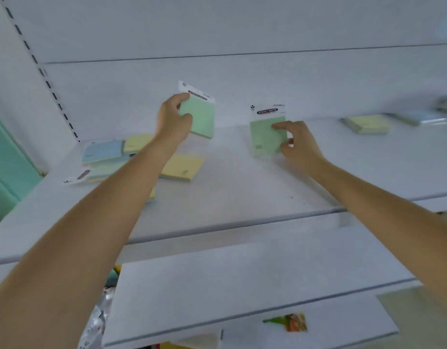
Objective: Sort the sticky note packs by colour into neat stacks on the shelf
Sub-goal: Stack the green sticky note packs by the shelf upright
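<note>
White shelf (242,192): left hand (170,122) grips a green sticky note pack (201,117) lifted clear; right hand (296,144) pinches a second green pack (265,137), upright. Blue pack (102,151) and yellow packs (183,167) lie far left, partly behind the forearm. Far-right yellow pack (367,124) blurred.

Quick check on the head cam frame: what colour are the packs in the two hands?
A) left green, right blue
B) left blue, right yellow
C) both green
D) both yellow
C: the left hand holds a green pack above the shelf, and the right hand grips another green pack; the yellow packs and the blue pack lie on the shelf, unheld.
</note>
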`<state>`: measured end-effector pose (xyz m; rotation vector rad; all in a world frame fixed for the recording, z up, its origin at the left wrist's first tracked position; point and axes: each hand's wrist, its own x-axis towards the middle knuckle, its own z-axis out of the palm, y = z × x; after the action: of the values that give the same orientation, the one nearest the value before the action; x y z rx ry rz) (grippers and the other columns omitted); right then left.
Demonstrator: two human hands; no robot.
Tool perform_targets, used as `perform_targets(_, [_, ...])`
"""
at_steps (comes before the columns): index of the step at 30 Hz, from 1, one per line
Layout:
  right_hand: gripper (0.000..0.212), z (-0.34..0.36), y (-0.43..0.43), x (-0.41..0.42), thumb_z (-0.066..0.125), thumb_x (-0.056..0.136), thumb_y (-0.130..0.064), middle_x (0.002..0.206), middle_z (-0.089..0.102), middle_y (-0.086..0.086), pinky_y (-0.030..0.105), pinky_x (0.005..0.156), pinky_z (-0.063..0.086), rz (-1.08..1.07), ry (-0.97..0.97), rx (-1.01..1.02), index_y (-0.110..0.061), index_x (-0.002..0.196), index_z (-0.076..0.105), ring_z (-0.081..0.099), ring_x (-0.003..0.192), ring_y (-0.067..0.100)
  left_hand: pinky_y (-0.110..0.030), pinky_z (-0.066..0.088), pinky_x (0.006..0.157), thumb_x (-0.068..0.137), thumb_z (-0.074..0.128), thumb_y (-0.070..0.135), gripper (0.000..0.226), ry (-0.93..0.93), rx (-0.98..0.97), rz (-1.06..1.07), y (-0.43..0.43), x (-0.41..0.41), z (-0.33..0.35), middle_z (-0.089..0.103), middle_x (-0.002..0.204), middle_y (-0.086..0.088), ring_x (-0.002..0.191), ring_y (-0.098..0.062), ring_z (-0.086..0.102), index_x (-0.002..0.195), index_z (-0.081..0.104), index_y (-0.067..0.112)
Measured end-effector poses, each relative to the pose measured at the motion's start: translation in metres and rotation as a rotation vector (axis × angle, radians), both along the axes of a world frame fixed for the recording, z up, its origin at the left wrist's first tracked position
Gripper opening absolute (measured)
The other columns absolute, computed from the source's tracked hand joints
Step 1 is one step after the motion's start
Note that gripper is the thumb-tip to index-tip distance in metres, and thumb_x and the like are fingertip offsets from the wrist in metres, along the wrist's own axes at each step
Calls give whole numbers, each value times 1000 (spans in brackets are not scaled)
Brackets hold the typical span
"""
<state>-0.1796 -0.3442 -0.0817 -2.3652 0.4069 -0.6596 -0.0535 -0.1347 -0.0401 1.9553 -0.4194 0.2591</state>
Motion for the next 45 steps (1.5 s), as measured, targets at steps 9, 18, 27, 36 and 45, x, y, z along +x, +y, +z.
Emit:
perform_targets(9, [54,0,-133,-109,41,80,10,132,41,15,19,74,41,-185,-30,46,-16,126,52,59,100,35,-30,45,97,78,51,-3,51,52,-43,-216,-170,-79,-10,57,127,-10,118,-20,52,126,54,13])
perform_targets(18, [53,2,-293,-227,41,83,10,133,41,14,26,79,43,-300,-43,69,-16,128,50,54,85,31,-25,43,94,81,52,-2,48,67,-76,-339,-365,-179,-21,56,129,-8,118,-18,52,127,53,11])
perform_targets(27, [52,8,-418,-257,41,86,6,137,40,8,35,83,49,-360,-61,163,-22,129,49,57,102,38,-25,41,93,82,49,-3,47,58,-78,-338,-499,-205,-8,53,131,-8,121,-18,48,127,50,10])
perform_targets(36, [50,29,-533,-234,38,87,6,127,54,27,47,81,51,-402,-117,230,-18,127,53,57,94,45,-32,42,98,80,47,-3,47,157,-200,-302,-615,-177,-3,54,128,-12,117,-27,52,126,50,10])
perform_targets(45, [47,52,-609,-169,35,91,0,113,57,9,9,63,42,-321,-61,251,-15,133,48,53,81,19,-39,46,99,78,50,-3,47,176,-237,-220,-663,-151,-8,55,126,-15,116,-28,53,123,52,11])
